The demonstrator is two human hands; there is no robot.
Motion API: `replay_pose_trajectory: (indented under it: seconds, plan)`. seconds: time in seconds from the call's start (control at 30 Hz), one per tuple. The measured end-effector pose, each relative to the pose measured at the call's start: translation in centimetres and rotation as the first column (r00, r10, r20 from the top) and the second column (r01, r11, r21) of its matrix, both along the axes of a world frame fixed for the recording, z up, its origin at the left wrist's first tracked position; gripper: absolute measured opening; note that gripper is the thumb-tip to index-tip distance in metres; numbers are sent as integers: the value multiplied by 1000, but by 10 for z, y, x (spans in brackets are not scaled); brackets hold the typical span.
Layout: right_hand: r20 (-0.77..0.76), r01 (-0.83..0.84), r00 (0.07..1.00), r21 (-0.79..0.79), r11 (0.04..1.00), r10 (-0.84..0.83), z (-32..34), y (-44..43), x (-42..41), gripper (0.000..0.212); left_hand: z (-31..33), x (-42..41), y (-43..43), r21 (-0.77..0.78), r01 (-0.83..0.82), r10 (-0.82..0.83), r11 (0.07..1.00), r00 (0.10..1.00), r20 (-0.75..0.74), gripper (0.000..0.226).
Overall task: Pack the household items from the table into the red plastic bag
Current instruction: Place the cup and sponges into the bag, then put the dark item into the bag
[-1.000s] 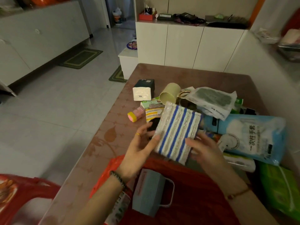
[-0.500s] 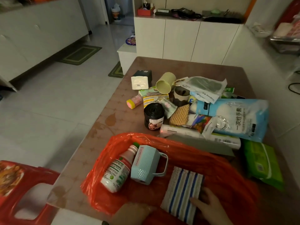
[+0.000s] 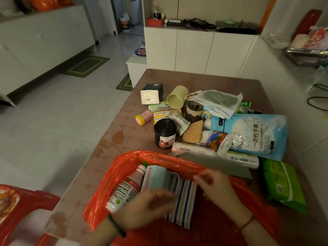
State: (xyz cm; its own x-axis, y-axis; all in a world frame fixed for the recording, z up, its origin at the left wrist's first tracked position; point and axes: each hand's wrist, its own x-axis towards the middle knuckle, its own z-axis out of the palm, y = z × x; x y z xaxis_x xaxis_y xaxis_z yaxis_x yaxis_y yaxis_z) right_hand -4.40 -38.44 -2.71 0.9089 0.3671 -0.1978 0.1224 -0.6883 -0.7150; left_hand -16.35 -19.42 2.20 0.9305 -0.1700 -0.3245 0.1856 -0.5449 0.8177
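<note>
The red plastic bag (image 3: 124, 167) lies open at the table's near edge, mouth spread so items drop in flat. Inside, a blue-and-white striped cloth pad (image 3: 183, 203) rests right of a pale blue ribbed box (image 3: 158, 177) and a white bottle (image 3: 124, 190). The left hand (image 3: 147, 208) presses the pad's left edge; the right hand (image 3: 215, 186) pinches its far corner, likely seating it. Unpacked goods crowd the brown patterned table (image 3: 113, 137) beyond, above pale floor tiles (image 3: 53, 121).
</note>
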Motion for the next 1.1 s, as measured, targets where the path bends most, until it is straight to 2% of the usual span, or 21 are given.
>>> replay_pose_trajectory:
  seconds: [0.03,0.1,0.17,0.23,0.33,0.47,0.53,0.6,0.67,0.73,0.8,0.87,0.93,1.0,1.07,1.1]
  plan:
    - [29,24,999,117,993,-27,14,5,11,17,-1,11,9,-85,-70,76,994,995,70,25]
    - [74,44,995,303,952,-69,36,26,37,29,-2,47,27,-185,-306,339,934,923,184,26]
    - [126,-24,992,324,946,-18,47,58,64,53,-5,86,41,-194,-463,498,865,839,218,21]
    - [171,-137,979,162,977,109,42,94,91,74,-16,120,53,-69,-520,521,851,825,220,42]
    - [102,-257,958,-115,960,268,22,138,120,94,-32,155,66,159,-469,451,869,882,139,69]
    - [93,-333,911,-408,850,402,-5,169,138,94,-50,173,69,197,-373,369,907,928,58,63]
    - [125,-328,894,-471,819,431,-10,172,144,87,-50,165,71,271,-342,336,900,939,68,63]
    - [164,-297,897,-464,834,410,-7,170,147,81,-42,144,72,203,-332,308,921,941,144,57]
    - [254,-207,919,-340,917,302,1,162,142,79,-33,114,73,135,-311,266,941,923,277,52]
    - [354,-70,934,18,997,59,14,146,123,75,-28,81,75,172,-280,189,944,890,414,52]
    - [299,-16,947,407,913,-117,28,121,89,68,-27,47,79,246,-263,92,933,835,543,49]
    - [155,-29,983,642,766,-93,34,91,46,64,-28,14,83,325,-203,-37,924,796,604,40]
    - [2,-25,999,703,711,33,27,66,0,61,-33,-18,84,407,-58,-207,912,790,577,34]
    - [-178,45,980,646,762,93,10,49,-45,56,-42,-45,78,489,136,-391,862,791,470,33]
    - [-283,84,953,582,809,106,-8,41,-83,53,-57,-66,68,621,288,-565,729,766,307,28]
    - [-292,67,949,553,830,118,-16,39,-97,53,-64,-73,63,684,315,-605,658,762,231,24]
